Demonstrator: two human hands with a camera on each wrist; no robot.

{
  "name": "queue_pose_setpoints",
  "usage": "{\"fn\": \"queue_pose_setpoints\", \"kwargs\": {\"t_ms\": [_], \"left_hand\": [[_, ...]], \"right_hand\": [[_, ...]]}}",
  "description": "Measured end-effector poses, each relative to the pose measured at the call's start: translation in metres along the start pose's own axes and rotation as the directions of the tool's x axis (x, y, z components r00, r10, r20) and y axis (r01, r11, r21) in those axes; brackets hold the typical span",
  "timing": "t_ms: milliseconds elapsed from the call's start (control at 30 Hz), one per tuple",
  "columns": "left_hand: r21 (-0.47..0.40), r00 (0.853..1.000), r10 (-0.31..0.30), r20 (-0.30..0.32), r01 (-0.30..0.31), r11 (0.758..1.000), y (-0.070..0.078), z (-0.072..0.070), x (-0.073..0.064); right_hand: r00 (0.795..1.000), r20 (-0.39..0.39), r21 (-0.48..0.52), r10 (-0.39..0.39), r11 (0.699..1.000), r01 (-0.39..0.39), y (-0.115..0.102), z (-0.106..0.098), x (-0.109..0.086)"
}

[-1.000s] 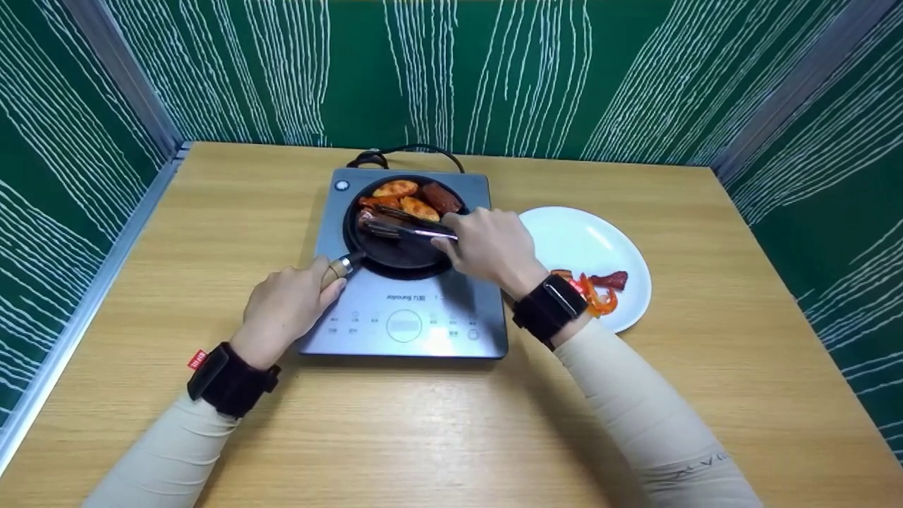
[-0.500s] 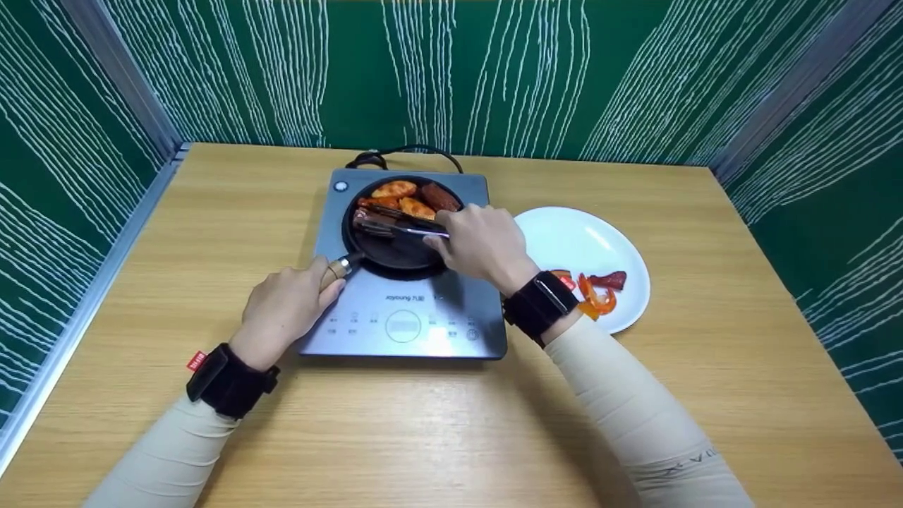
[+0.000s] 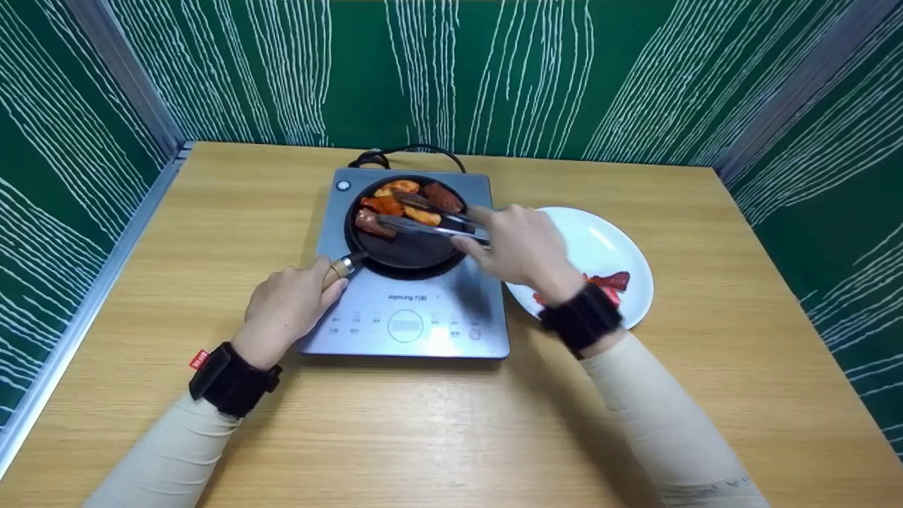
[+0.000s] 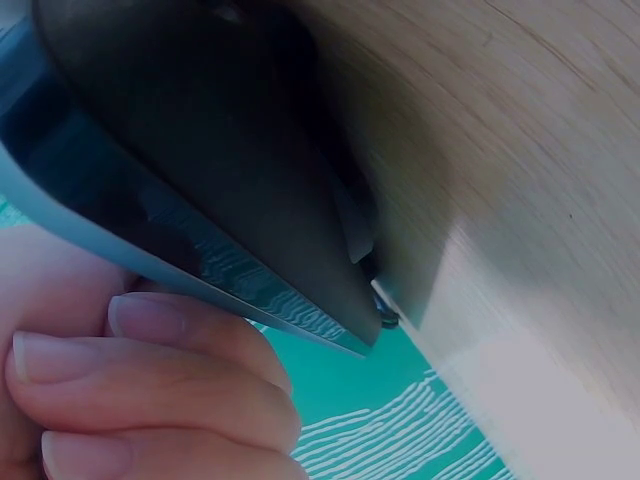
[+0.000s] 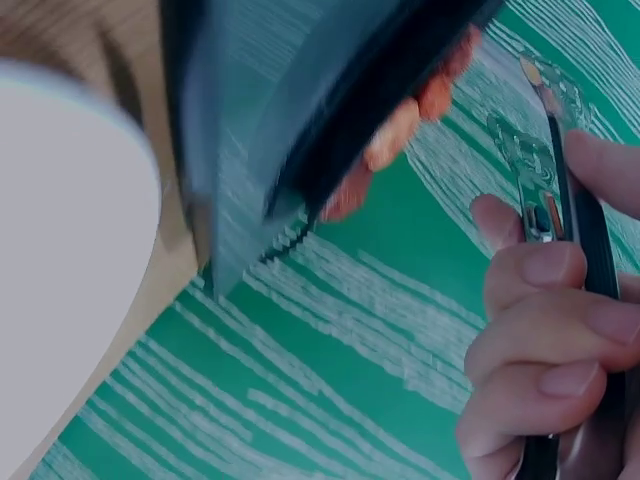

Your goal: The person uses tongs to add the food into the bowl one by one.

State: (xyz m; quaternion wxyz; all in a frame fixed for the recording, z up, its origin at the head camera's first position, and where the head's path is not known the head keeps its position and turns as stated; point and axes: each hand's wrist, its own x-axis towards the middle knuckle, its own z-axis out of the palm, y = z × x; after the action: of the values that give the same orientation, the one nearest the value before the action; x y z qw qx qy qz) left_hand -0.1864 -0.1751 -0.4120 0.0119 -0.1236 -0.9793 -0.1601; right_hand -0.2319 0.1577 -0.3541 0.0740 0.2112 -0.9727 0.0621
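My left hand grips the wooden handle of a small black frying pan, which sits on an induction cooker. Metal tongs are held in my right hand over the pan's right side. Their arms stand spread with nothing seen between the tips, which are above the food. In the pan lie a brown meat piece, orange-brown slices, an orange piece and a dark brown block. In the right wrist view, curled fingers wrap the tongs.
A white oval plate stands right of the cooker, partly beneath my right wrist. A dark red piece and other red bits lie on it. A black cable runs behind the cooker. Green panels enclose the table.
My right hand has drawn back to the right with the tongs, whose arms have spread apart. The brown meat piece is now more exposed at the pan's left. My left hand stays on the handle.
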Motion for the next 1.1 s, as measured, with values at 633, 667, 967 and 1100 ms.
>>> {"fn": "queue_pose_setpoints", "kwargs": {"t_ms": [633,667,967,1100], "left_hand": [[-0.005,1.0,-0.001,0.002,0.001,1.0,-0.001,0.001,-0.001],[-0.006,1.0,-0.001,0.001,0.001,1.0,-0.001,0.001,-0.001],[0.004,1.0,-0.005,-0.009,0.005,1.0,0.0,0.001,0.0],[0.02,1.0,-0.003,-0.015,0.004,1.0,0.0,0.001,0.001]], "right_hand": [[0.988,-0.003,0.006,0.156,0.988,-0.156,0.124,-0.018,-0.107],[0.989,0.002,-0.001,0.149,0.989,-0.149,0.127,-0.018,-0.111],[0.99,0.089,-0.035,0.113,0.993,-0.111,0.154,-0.014,-0.15],[0.99,0.11,-0.043,0.092,0.995,-0.088,0.16,-0.012,-0.163]]}}
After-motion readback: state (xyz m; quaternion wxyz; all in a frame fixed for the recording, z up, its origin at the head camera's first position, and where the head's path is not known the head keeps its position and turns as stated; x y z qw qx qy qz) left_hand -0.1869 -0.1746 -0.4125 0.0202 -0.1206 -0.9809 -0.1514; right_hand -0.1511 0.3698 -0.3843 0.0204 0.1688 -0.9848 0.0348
